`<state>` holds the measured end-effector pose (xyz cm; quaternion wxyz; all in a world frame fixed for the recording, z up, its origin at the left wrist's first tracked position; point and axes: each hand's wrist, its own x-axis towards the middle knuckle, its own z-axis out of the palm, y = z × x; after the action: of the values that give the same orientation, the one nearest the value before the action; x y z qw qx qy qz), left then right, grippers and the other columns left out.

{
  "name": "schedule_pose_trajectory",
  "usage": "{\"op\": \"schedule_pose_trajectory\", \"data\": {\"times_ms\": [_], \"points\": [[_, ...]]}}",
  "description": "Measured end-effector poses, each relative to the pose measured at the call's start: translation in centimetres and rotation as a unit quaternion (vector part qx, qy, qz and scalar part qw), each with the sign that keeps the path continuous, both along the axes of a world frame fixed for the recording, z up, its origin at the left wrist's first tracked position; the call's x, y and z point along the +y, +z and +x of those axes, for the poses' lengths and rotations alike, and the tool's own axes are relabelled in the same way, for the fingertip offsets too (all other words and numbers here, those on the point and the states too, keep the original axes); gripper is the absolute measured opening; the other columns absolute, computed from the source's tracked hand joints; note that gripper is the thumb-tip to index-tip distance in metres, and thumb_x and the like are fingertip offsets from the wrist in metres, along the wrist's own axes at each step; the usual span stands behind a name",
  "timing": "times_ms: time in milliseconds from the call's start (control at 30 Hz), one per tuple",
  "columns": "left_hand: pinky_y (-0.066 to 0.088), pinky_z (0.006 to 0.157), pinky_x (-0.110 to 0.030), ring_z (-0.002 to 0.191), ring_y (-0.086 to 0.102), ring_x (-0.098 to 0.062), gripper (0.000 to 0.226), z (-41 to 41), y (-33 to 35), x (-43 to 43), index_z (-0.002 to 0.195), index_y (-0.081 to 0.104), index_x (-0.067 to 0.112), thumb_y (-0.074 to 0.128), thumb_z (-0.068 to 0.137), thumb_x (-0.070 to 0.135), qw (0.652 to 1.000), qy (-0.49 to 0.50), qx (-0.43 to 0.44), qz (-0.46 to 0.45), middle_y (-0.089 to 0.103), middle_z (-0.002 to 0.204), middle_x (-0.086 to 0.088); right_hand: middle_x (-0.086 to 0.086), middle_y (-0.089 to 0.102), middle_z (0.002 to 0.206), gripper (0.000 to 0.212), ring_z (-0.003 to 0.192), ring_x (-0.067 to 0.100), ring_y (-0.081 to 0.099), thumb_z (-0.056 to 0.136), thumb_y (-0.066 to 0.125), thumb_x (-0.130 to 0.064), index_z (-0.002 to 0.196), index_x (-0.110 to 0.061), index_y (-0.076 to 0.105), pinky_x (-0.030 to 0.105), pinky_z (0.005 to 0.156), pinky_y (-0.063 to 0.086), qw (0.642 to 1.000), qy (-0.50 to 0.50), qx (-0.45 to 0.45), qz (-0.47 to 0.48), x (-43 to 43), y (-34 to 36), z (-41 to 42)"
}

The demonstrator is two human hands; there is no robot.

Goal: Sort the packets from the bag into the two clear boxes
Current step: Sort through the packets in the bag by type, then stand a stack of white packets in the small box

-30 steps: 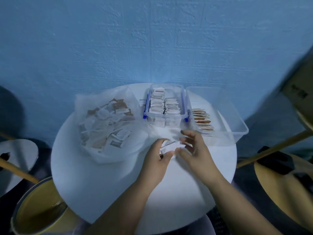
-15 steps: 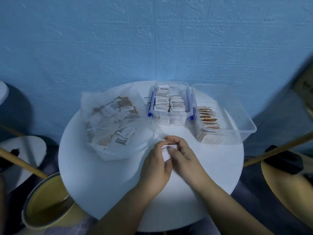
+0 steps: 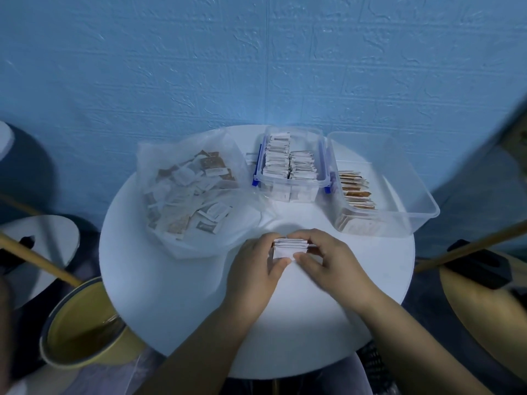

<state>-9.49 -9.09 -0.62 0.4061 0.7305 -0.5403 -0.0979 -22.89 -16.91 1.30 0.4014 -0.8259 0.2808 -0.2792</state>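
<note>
On the round white table (image 3: 176,303) lies a clear plastic bag (image 3: 188,192) holding several white and brown packets. A small clear box with blue clips (image 3: 291,192) stands at the back, filled with rows of white packets. To its right a larger clear box (image 3: 410,201) holds a row of brown packets at its left side. In front of the boxes, my left hand (image 3: 253,275) and my right hand (image 3: 333,263) together pinch a small stack of white packets (image 3: 289,248) from both sides, just above the table.
A yellow bucket (image 3: 82,329) stands at the lower left beside the table. Wooden poles cross at the left (image 3: 37,260) and right (image 3: 470,246). A blue textured wall rises right behind the table. Another round white surface (image 3: 48,240) sits at the far left.
Both hands have come together round the white packets and squared them into a neat stack. The camera view has shifted slightly, so the table sits more to the right.
</note>
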Motion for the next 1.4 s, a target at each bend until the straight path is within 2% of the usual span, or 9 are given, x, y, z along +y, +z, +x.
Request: {"op": "schedule_pose_trajectory", "data": {"times_ms": [200, 367, 500, 633, 767, 900, 1133, 1300, 1400], "points": [[0.039, 0.078, -0.026, 0.095, 0.055, -0.018, 0.030, 0.3, -0.1, -0.3, 0.109, 0.061, 0.017, 0.067, 0.082, 0.028, 0.999, 0.003, -0.035, 0.012, 0.066, 0.097, 0.002, -0.014, 0.056, 0.100, 0.031, 0.091, 0.008, 0.055, 0.087, 0.060, -0.009, 0.115, -0.021, 0.059, 0.021, 0.082, 0.046, 0.994, 0.031, 0.077, -0.069, -0.7, 0.2, 0.1], [0.041, 0.074, -0.027, 0.092, 0.054, -0.016, 0.028, 0.6, 0.1, -0.4, 0.106, 0.062, 0.018, 0.066, 0.083, 0.031, 0.998, -0.011, -0.063, 0.017, 0.065, 0.095, 0.002, -0.013, 0.053, 0.098, 0.024, 0.086, 0.003, 0.051, 0.085, 0.063, -0.014, 0.109, -0.019, 0.060, 0.012, 0.076, 0.041, 0.982, 0.079, 0.135, -0.103, -1.8, 1.3, 0.4], [0.045, 0.078, -0.030, 0.096, 0.055, -0.013, 0.034, 1.1, 1.2, -1.2, 0.114, 0.058, 0.022, 0.063, 0.084, 0.037, 0.998, -0.031, -0.040, 0.025, 0.063, 0.100, 0.004, -0.014, 0.054, 0.104, 0.027, 0.092, 0.008, 0.055, 0.088, 0.060, -0.017, 0.114, -0.022, 0.057, 0.019, 0.081, 0.046, 0.972, 0.111, 0.175, -0.109, -3.2, 3.3, 0.7], [0.041, 0.080, -0.020, 0.101, 0.057, -0.014, 0.043, 1.7, 4.6, -3.9, 0.121, 0.055, 0.020, 0.063, 0.084, 0.041, 0.999, -0.002, -0.045, -0.010, 0.063, 0.115, 0.003, -0.014, 0.056, 0.105, 0.033, 0.092, 0.004, 0.056, 0.088, 0.060, -0.014, 0.119, -0.021, 0.055, 0.014, 0.080, 0.046, 0.972, 0.130, 0.158, -0.116, -6.2, 7.2, 1.4], [0.045, 0.078, -0.029, 0.095, 0.059, -0.020, 0.035, 2.8, 7.8, -8.1, 0.110, 0.058, 0.018, 0.067, 0.081, 0.035, 0.998, 0.009, -0.052, -0.040, 0.065, 0.105, -0.002, -0.004, 0.063, 0.092, 0.025, 0.082, 0.008, 0.056, 0.080, 0.066, -0.008, 0.104, -0.015, 0.062, 0.020, 0.076, 0.045, 0.975, 0.101, 0.143, -0.136, -10.0, 10.6, 2.7], [0.035, 0.068, -0.024, 0.093, 0.057, -0.018, 0.032, 3.7, 9.2, -12.0, 0.106, 0.052, 0.019, 0.066, 0.082, 0.034, 0.996, 0.032, -0.079, -0.027, 0.063, 0.102, 0.002, -0.014, 0.057, 0.076, 0.020, 0.071, 0.007, 0.052, 0.075, 0.069, -0.010, 0.092, -0.018, 0.061, 0.021, 0.070, 0.043, 0.968, 0.083, 0.176, -0.160, -13.8, 12.4, 4.2], [0.041, 0.086, -0.035, 0.105, 0.053, -0.028, 0.050, 6.1, 5.5, -14.4, 0.110, 0.058, 0.010, 0.074, 0.071, 0.036, 0.990, 0.094, -0.080, -0.067, 0.059, 0.111, -0.010, -0.003, 0.060, 0.087, 0.021, 0.079, 0.013, 0.055, 0.079, 0.068, -0.010, 0.094, -0.020, 0.058, 0.018, 0.070, 0.042, 0.980, 0.018, 0.165, -0.106, -21.0, 11.3, 6.8], [0.028, 0.077, -0.014, 0.101, 0.045, -0.008, 0.069, 6.6, 2.7, -14.0, 0.110, 0.056, 0.020, 0.052, 0.061, 0.070, 0.995, 0.091, -0.017, -0.026, 0.055, 0.107, 0.004, 0.004, 0.061, 0.093, 0.025, 0.084, 0.017, 0.051, 0.084, 0.061, -0.010, 0.109, -0.009, 0.058, 0.024, 0.068, 0.037, 0.956, -0.032, 0.252, -0.144, -25.0, 9.3, 9.2], [0.036, 0.081, -0.017, 0.104, 0.047, -0.005, 0.075, 6.2, 2.3, -14.0, 0.117, 0.054, 0.024, 0.052, 0.060, 0.072, 0.994, 0.099, 0.024, -0.032, 0.054, 0.113, 0.009, 0.010, 0.063, 0.109, 0.029, 0.095, 0.023, 0.054, 0.084, 0.059, -0.009, 0.113, -0.010, 0.057, 0.026, 0.076, 0.040, 0.939, -0.033, 0.295, -0.175, -26.0, 8.1, 10.3]]}}
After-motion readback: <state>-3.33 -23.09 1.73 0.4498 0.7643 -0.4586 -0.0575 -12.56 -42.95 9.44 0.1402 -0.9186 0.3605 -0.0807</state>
